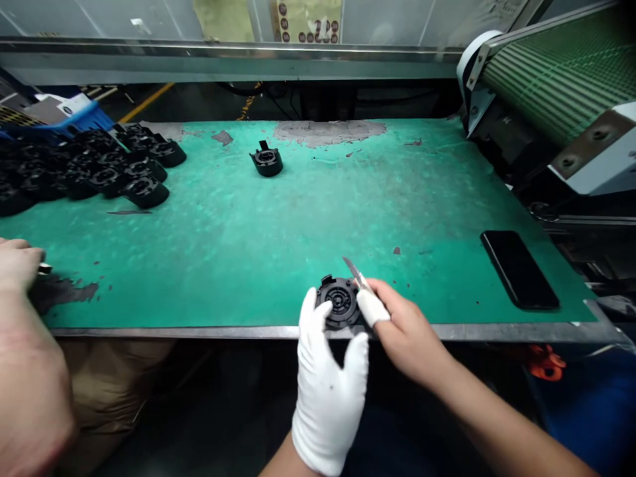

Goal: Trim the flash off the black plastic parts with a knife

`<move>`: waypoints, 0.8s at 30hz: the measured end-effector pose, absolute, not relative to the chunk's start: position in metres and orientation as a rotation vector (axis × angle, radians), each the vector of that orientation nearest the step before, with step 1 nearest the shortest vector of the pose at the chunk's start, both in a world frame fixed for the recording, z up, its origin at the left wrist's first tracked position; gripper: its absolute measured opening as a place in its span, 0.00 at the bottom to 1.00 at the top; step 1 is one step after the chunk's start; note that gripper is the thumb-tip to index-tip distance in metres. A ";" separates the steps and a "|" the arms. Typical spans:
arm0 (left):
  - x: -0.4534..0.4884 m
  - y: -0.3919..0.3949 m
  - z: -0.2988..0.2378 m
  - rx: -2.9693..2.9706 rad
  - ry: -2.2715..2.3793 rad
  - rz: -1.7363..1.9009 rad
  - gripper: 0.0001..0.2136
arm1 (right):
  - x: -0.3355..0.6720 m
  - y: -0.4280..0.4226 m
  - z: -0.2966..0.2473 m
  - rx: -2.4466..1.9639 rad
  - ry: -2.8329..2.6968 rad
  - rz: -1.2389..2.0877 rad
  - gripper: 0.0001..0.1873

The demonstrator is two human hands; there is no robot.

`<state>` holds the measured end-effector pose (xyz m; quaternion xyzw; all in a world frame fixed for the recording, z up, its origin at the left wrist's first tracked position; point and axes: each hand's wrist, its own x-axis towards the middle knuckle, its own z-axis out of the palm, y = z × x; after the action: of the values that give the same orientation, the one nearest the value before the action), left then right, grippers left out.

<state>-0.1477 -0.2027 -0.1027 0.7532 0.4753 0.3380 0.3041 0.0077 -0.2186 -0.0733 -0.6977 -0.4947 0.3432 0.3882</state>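
Phone (521,270) lies R of R hand (408,331) w/ knife (356,271).

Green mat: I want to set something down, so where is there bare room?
Widest free patch: between the lone part, the phone and the conveyor. Another: between the other person's hand and the left hand. Crowded: far left by grouped parts; near edge by right hand, knife, nearest part.
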 end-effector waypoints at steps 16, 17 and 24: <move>-0.144 -0.144 -0.092 1.981 1.084 0.655 0.41 | 0.069 -0.234 -0.052 -2.104 -2.056 0.617 0.20; -0.143 -0.142 -0.093 1.987 1.078 0.648 0.41 | 0.070 -0.232 -0.053 -2.124 -2.073 0.604 0.20; -0.142 -0.143 -0.098 2.020 1.081 0.676 0.40 | 0.077 -0.231 -0.051 -2.133 -2.111 0.614 0.23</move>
<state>-0.1421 -0.1432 -0.0976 0.7865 0.4208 0.2632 0.3674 0.0766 -0.2307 -0.0507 -0.6958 -0.6886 0.2002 0.0393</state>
